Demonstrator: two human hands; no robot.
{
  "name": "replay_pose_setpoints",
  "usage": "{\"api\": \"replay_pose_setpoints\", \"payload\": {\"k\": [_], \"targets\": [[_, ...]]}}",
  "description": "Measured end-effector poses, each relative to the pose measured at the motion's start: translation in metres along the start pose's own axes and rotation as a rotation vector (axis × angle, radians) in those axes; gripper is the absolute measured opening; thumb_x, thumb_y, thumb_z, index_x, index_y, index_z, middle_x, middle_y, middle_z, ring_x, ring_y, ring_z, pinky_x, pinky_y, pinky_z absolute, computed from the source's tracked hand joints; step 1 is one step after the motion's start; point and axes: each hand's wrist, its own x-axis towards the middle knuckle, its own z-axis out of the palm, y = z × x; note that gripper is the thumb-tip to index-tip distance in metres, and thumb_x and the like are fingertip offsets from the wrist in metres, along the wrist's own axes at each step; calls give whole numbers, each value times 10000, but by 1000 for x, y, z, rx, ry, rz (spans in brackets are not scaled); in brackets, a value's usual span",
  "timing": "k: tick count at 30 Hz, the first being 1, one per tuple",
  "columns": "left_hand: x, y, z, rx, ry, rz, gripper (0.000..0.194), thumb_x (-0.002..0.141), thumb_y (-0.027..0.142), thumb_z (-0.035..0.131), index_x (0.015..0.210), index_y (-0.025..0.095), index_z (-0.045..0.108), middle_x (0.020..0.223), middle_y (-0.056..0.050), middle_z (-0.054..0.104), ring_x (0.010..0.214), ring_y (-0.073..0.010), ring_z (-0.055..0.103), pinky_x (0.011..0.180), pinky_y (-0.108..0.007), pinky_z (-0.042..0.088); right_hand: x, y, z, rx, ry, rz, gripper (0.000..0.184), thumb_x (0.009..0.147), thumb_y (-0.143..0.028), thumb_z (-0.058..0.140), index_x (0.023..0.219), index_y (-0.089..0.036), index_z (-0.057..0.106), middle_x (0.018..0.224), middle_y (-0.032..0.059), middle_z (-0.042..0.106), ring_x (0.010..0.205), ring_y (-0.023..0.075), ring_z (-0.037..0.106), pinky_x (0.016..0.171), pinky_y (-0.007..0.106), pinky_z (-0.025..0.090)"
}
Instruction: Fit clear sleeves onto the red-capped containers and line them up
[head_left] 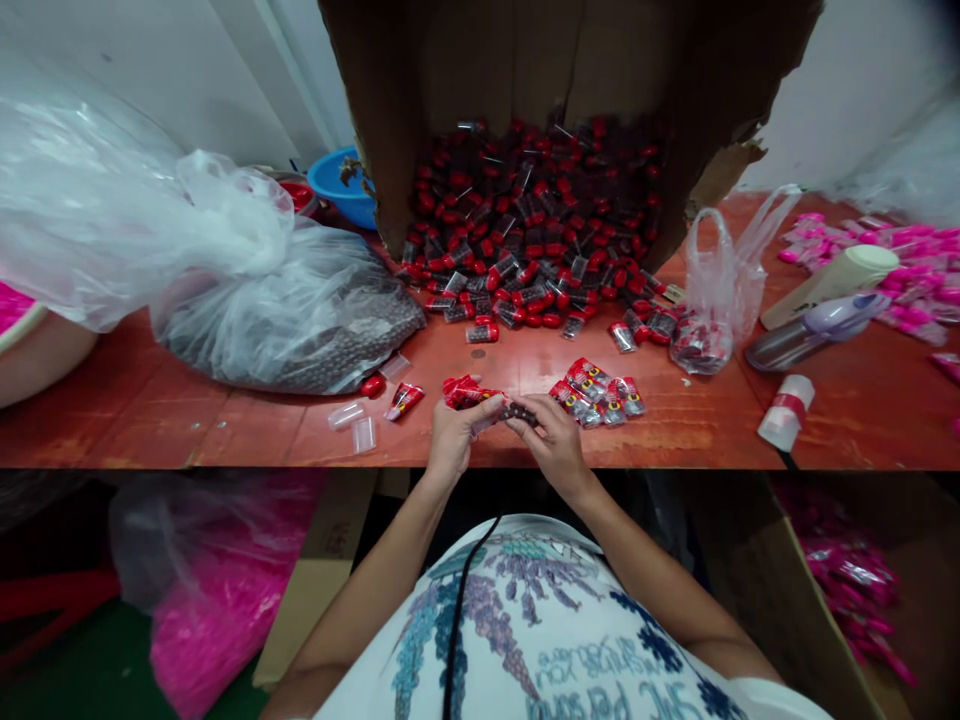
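Close to the table's front edge, my left hand (pixel 452 432) is closed on a red printed packet (pixel 466 392). My right hand (pixel 556 440) pinches a small clump of dark, bead-like pieces (pixel 517 411) right at the packet's open-looking end; the fingers hide part of both. Several flat red packets with yellow and grey print (pixel 598 393) lie just beyond my right hand. Left of my left hand are another red packet (pixel 405 401), a red cap (pixel 373 385) and clear plastic tubes (pixel 364 435).
A torn cardboard box (pixel 390 150) lies open at the back, spilling red-capped clear containers (pixel 525 240). A plastic bag of dark beads (pixel 300 310) sits left, near a blue basin (pixel 341 185). Rightward are a small plastic bag (pixel 705 300), two bottles (pixel 814 330), a white roll (pixel 786 413) and pink items (pixel 907 265).
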Motion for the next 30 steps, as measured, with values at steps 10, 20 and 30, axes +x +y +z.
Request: {"api": "replay_pose_setpoints", "payload": {"k": [10, 20, 30], "targets": [[-3, -3, -7, -2, -189, -3, 668, 507, 119, 835, 1128, 171, 598, 878, -59, 718, 773, -180, 678, 771, -289, 511, 1, 11, 1, 296, 5, 228, 299, 777, -305, 680, 1066, -230, 659, 989, 39, 670, 899, 190, 629, 832, 337, 511], [-5, -15, 2, -20, -95, -72, 423, 526, 188, 842, 912, 146, 675, 784, -42, 708, 684, -180, 667, 660, -285, 537, 2, 11, -4, 184, 97, 158, 305, 788, -299, 655, 1093, -288, 659, 1085, 40, 572, 924, 171, 596, 844, 313, 509], [-2, -15, 6, 0, -133, -73, 289, 572, 176, 813, 836, 132, 704, 807, -51, 710, 711, -176, 663, 672, -280, 551, 1, 22, -15, 312, 16, 201, 399, 705, -301, 735, 1097, -277, 667, 1027, 16, 621, 903, 164, 600, 827, 294, 497]]}}
